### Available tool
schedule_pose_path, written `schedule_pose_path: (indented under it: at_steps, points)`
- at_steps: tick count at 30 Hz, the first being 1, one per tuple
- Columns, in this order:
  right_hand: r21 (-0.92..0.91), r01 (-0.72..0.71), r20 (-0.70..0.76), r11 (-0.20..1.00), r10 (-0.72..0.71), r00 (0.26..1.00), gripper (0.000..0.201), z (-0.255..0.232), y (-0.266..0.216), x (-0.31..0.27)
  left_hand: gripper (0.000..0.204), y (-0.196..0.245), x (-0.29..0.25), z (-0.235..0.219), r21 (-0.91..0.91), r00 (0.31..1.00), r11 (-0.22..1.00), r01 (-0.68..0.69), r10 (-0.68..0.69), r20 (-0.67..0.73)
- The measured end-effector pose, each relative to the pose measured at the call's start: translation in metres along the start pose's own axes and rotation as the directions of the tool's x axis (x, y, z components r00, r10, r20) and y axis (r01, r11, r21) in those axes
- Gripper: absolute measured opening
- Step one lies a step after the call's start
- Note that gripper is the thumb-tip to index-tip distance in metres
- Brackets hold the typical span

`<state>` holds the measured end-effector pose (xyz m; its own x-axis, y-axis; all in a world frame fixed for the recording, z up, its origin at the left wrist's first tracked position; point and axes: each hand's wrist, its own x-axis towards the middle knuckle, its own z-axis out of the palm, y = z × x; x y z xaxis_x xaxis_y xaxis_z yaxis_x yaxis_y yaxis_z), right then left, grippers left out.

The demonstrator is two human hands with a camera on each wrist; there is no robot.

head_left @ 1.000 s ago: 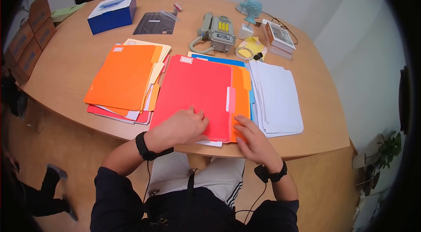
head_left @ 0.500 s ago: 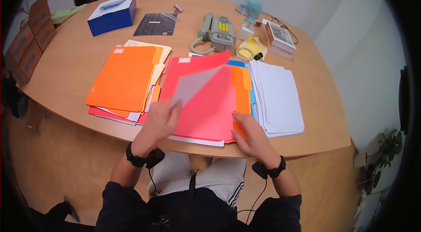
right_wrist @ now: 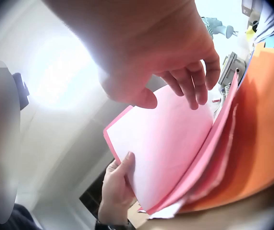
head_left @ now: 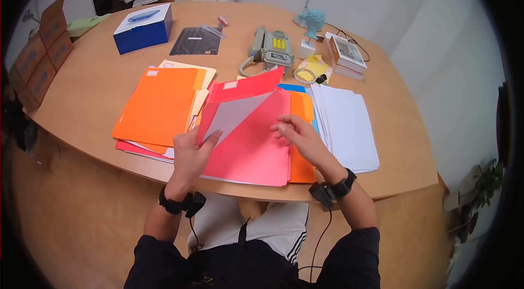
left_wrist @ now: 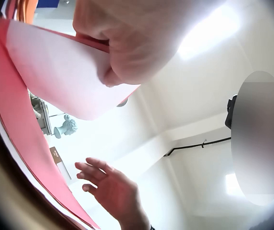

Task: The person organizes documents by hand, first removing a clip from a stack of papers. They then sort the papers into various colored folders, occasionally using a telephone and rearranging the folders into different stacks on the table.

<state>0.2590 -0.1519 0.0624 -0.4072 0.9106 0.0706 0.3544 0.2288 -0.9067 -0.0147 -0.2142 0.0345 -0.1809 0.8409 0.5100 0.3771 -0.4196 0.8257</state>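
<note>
My left hand (head_left: 191, 157) pinches the near-left edge of a red folder (head_left: 236, 90) with the thumb over a white sheet (head_left: 234, 117) on its inner side. The folder's far-right corner is raised, so it leans up off another red surface (head_left: 256, 152) beneath. In the right wrist view the left thumb lies on the white sheet (right_wrist: 166, 143). My right hand (head_left: 299, 135) hovers above the right part of the red stack, fingers loosely bent, holding nothing. An orange folder (head_left: 304, 166) pokes out under the red stack on the right.
Left of the red stack lies a pile topped by an orange folder (head_left: 158, 106); at right, a stack of white paper (head_left: 349, 130). Farther back are a telephone (head_left: 273, 51), a blue box (head_left: 143, 30), a dark sheet (head_left: 195, 42), a small fan (head_left: 312, 20) and books (head_left: 347, 55).
My left hand moved from lying on the red folder to gripping its left edge and raising it, showing white paper. The right hand left the stack's right edge and rose inward.
</note>
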Motion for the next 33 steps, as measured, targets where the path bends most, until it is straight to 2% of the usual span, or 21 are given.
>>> schedule_pose_path:
  at_steps: [2, 4, 6, 8, 10, 12, 16, 19, 20, 21, 22, 24, 25, 26, 28, 31, 33]
  points:
    - [0.339, -0.246, 0.112, 0.908, 0.221, 0.969, 0.050, -0.004, -0.010, 0.013, 0.018, 0.002, -0.002, 0.003, -0.001, 1.000, 1.000, 0.017, -0.017, 0.021]
    - [0.407, -0.284, 0.134, 0.868, 0.251, 0.959, 0.055, -0.009, -0.009, 0.023, 0.017, 0.006, -0.003, 0.005, -0.035, 0.999, 0.999, 0.024, -0.023, 0.042]
    - [0.517, -0.393, 0.248, 0.760, 0.306, 0.919, 0.053, -0.015, -0.009, 0.032, 0.017, 0.002, -0.006, 0.006, 0.005, 0.998, 1.000, -0.019, 0.019, 0.053]
    - [0.524, -0.405, 0.281, 0.749, 0.297, 0.913, 0.051, -0.017, -0.003, 0.039, 0.020, 0.001, -0.008, 0.006, 0.044, 0.996, 0.997, -0.060, 0.057, 0.068]
    - [0.532, -0.417, 0.311, 0.737, 0.287, 0.906, 0.048, -0.017, 0.006, 0.042, 0.035, 0.002, -0.009, 0.005, 0.153, 0.987, 0.979, -0.135, 0.120, 0.104]
    - [0.564, -0.431, 0.299, 0.704, 0.313, 0.902, 0.040, -0.015, 0.012, 0.043, 0.040, -0.002, -0.010, 0.006, 0.113, 0.986, 0.982, -0.152, 0.142, 0.091]
    - [0.553, -0.398, 0.292, 0.732, 0.278, 0.915, 0.031, -0.019, 0.011, 0.034, 0.047, 0.002, -0.010, 0.005, 0.006, 0.986, 0.989, -0.150, 0.149, 0.075]
    - [0.620, -0.341, 0.224, 0.707, 0.258, 0.940, 0.026, -0.022, 0.016, 0.027, 0.049, -0.008, -0.012, 0.003, -0.103, 0.993, 0.988, -0.112, 0.116, 0.036]
    - [0.566, -0.333, 0.143, 0.754, 0.308, 0.941, 0.026, -0.024, 0.021, 0.025, 0.049, -0.013, -0.012, 0.002, -0.106, 0.992, 0.988, -0.113, 0.118, 0.040]
    - [0.507, -0.330, 0.058, 0.797, 0.350, 0.935, 0.028, -0.027, 0.024, 0.023, 0.050, -0.019, -0.013, 0.001, -0.164, 0.999, 0.986, -0.038, 0.035, -0.019]
    - [0.507, -0.328, 0.053, 0.797, 0.351, 0.935, 0.028, -0.030, 0.022, 0.019, 0.050, -0.022, -0.013, -0.001, -0.226, 0.996, 0.974, 0.034, -0.052, -0.072]
    - [0.297, -0.221, -0.132, 0.929, 0.269, 0.954, 0.033, -0.039, 0.015, 0.009, 0.047, -0.024, -0.013, -0.008, -0.288, 0.991, 0.955, 0.068, -0.099, -0.094]
    - [0.251, -0.128, -0.162, 0.959, 0.172, 0.972, 0.035, -0.047, 0.013, 0.002, 0.044, -0.022, -0.013, -0.011, -0.347, 0.982, 0.933, 0.101, -0.149, -0.116]
    - [0.250, -0.129, -0.163, 0.960, 0.173, 0.971, 0.035, -0.058, 0.021, -0.001, 0.044, -0.015, -0.012, -0.011, -0.348, 0.982, 0.932, 0.101, -0.150, -0.115]
    - [-0.072, -0.174, -0.315, 0.982, 0.143, 0.938, 0.036, -0.084, 0.040, -0.007, 0.041, 0.001, -0.009, -0.008, -0.417, 0.950, 0.908, 0.041, -0.165, -0.264]
    - [0.022, -0.157, -0.381, 0.987, 0.153, 0.912, 0.037, -0.118, 0.033, -0.022, 0.036, -0.006, -0.012, -0.016, -0.423, 0.956, 0.906, -0.010, -0.116, -0.271]
    - [0.043, -0.120, -0.428, 0.992, 0.127, 0.895, 0.038, -0.150, 0.054, -0.026, 0.032, -0.002, -0.012, -0.014, -0.461, 0.942, 0.887, -0.015, -0.142, -0.305]
